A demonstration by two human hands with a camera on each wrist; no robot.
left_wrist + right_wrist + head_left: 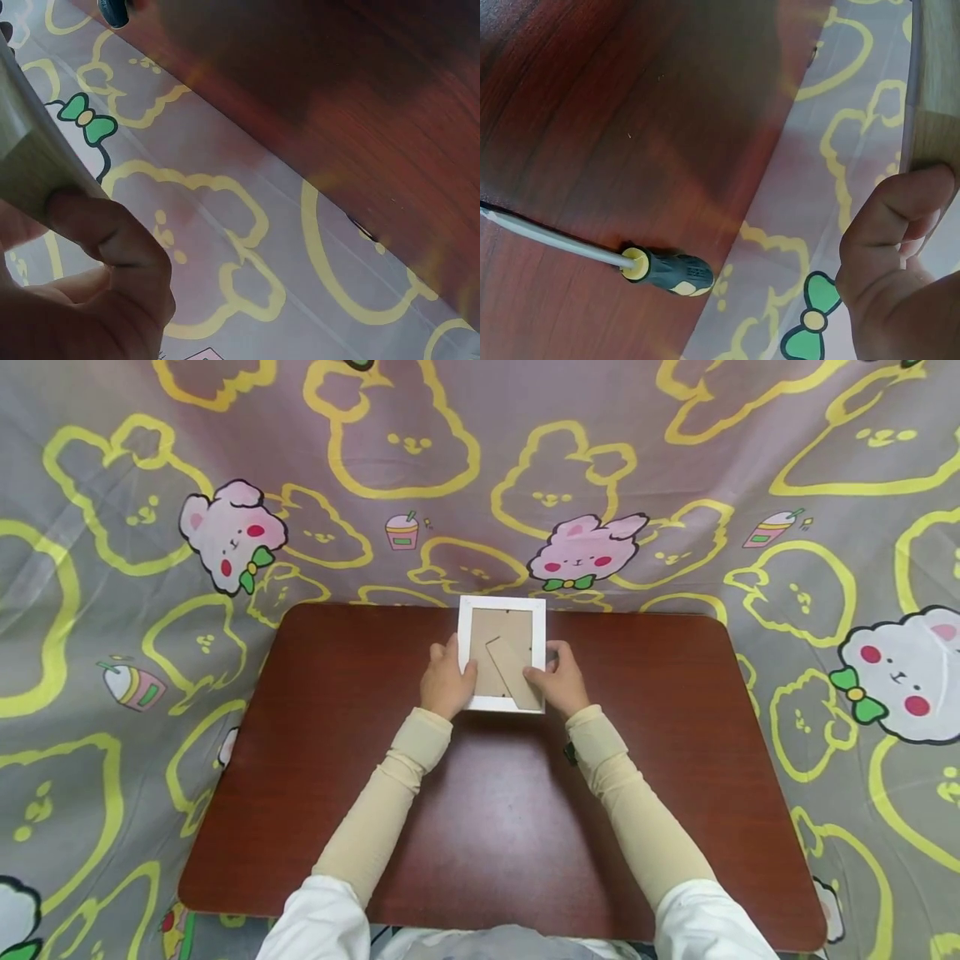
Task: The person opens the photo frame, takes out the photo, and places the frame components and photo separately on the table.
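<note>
A white picture frame (501, 703) is held up above the table, its brown back panel (487, 643) and slanted stand flap facing me. My left hand (444, 681) grips its left side, thumb on the back. On the opposite side, my right hand (561, 681) holds the rim with its thumb over the lower right of the back. In the left wrist view, the thumb of the left hand (112, 262) presses the frame's edge (30, 172). The right wrist view has the right hand (892, 255) pinching the other edge (934, 135). The frame's front is hidden.
A screwdriver (667, 270) with a dark and yellow handle lies on the reddish-brown wooden table (315, 760). In the head view a dark object (572, 752) shows partly beside the right sleeve. Patterned grey cloth (465, 518) surrounds the table on the back and sides.
</note>
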